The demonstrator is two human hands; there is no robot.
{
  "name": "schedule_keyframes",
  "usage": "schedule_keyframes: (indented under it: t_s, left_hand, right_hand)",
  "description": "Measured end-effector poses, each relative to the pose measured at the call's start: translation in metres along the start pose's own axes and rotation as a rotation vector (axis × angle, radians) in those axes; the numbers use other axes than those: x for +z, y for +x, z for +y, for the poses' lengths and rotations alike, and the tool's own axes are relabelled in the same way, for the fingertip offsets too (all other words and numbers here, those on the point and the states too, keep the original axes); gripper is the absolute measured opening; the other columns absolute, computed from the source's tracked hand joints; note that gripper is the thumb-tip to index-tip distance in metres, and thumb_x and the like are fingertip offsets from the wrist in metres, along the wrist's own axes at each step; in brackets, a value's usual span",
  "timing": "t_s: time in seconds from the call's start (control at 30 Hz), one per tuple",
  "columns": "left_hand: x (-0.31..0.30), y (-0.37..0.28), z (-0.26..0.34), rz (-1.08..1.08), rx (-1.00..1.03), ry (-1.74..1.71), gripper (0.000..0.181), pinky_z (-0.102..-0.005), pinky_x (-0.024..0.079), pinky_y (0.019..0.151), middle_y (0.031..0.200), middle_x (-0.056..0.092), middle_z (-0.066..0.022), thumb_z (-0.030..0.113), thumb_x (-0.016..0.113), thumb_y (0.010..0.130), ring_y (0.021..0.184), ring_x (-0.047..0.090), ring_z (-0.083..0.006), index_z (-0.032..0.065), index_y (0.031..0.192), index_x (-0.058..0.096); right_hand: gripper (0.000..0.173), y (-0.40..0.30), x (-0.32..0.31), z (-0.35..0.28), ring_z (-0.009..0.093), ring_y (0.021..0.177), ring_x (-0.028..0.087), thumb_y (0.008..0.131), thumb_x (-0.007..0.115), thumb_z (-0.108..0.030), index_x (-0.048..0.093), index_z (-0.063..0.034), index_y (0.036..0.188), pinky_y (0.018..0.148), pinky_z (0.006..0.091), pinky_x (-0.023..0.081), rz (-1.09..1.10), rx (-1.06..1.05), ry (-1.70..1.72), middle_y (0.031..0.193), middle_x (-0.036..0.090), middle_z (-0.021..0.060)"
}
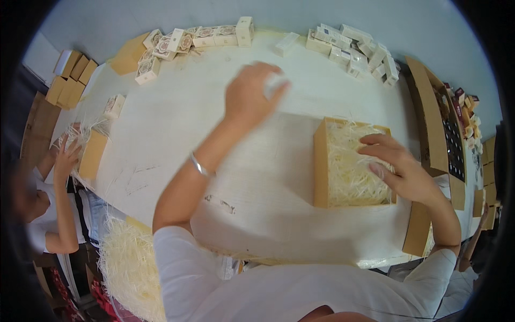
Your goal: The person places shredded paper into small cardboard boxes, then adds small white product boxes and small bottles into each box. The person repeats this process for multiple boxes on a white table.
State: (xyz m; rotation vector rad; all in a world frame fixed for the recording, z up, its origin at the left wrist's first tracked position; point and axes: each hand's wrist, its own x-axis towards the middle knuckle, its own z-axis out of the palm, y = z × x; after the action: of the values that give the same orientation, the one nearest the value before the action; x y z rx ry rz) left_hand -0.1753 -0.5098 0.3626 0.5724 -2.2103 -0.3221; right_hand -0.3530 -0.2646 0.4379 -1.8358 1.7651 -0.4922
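Note:
My left hand (pixel 254 93) is raised over the middle of the white table (pixel 249 157), blurred, with thumb and fingers curved around a small pale blur; whether it holds anything is unclear. To the right, an open yellow cardboard box (pixel 320 165) stands filled with pale shredded paper (pixel 348 169). My right hand (pixel 396 167) rests at the box's right side, fingers spread over the shreds. Beyond my left hand a single small white carton (pixel 287 44) lies near the back edge.
Small white cartons are heaped at back right (pixel 358 56) and patterned cartons (pixel 215 36) at back left. A large cardboard carton (pixel 428 116) with dark bottles stands right. At left a co-worker's hands (pixel 68 155) touch another shred-filled box (pixel 93 155). Loose shredded paper (pixel 128 269) fills a container lower left.

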Motion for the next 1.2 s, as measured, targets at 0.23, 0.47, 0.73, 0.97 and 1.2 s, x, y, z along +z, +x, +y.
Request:
schedule_keyframes:
  t_s: [0.23,0.47,0.73,0.97,1.2]
  left_hand:
    - [0.092,0.098,-0.136,0.006,-0.530,0.193,0.073,-0.0448,0.042,0.089,0.133,0.036,-0.0138,0.046,0.063,0.076,0.119,0.039,-0.0340,0.0130,0.133,0.032]
    - [0.135,0.128,-0.186,0.152,-0.582,0.421,0.068,-0.0448,0.029,0.099,0.126,0.044,-0.0158,0.036,0.065,0.076,0.116,0.043,-0.0326,0.0113,0.131,0.034]
    - [0.058,0.100,-0.108,0.298,-0.560,-1.009,0.048,-0.0299,0.044,0.081,0.106,0.055,-0.0117,0.014,0.063,0.079,0.093,0.054,-0.0146,-0.0011,0.117,0.037]
    - [-0.019,0.019,0.028,-0.062,-0.361,-1.111,0.052,-0.0324,0.043,0.084,0.107,0.053,-0.0093,0.008,0.067,0.073,0.099,0.052,-0.0171,0.0030,0.115,0.036]
    - [-0.023,-0.020,0.089,0.048,0.455,-0.564,0.060,-0.0299,0.043,0.078,0.109,0.057,-0.0107,0.005,0.075,0.060,0.094,0.051,-0.0184,0.0057,0.112,0.045]
  right_hand:
    - [0.036,0.054,0.008,0.052,0.036,0.112,0.047,0.079,0.062,-0.016,0.053,-0.0024,0.111,0.101,0.0437,0.029,0.383,-0.051,-0.325,0.123,0.047,0.0189]
    - [0.042,0.060,0.041,0.053,0.031,0.114,0.048,0.077,0.064,-0.020,0.054,-0.0016,0.114,0.103,0.0531,0.024,0.245,-0.319,-0.396,0.118,0.054,0.0129]
    - [0.053,0.005,0.076,0.079,0.038,0.126,0.030,0.078,0.060,-0.026,0.044,-0.0026,0.123,0.101,0.0451,0.030,-0.268,-0.019,-0.365,0.137,0.025,0.0273]
    - [0.063,0.003,0.099,0.069,0.043,0.128,0.024,0.085,0.049,-0.039,0.029,-0.0009,0.131,0.098,0.0509,0.031,-0.206,0.138,-0.586,0.137,0.019,0.0314]
    - [0.064,-0.018,0.074,0.023,0.041,0.127,0.028,0.082,0.059,-0.031,0.032,-0.0001,0.130,0.099,0.0466,0.032,0.016,0.100,-0.354,0.138,0.020,0.0309]
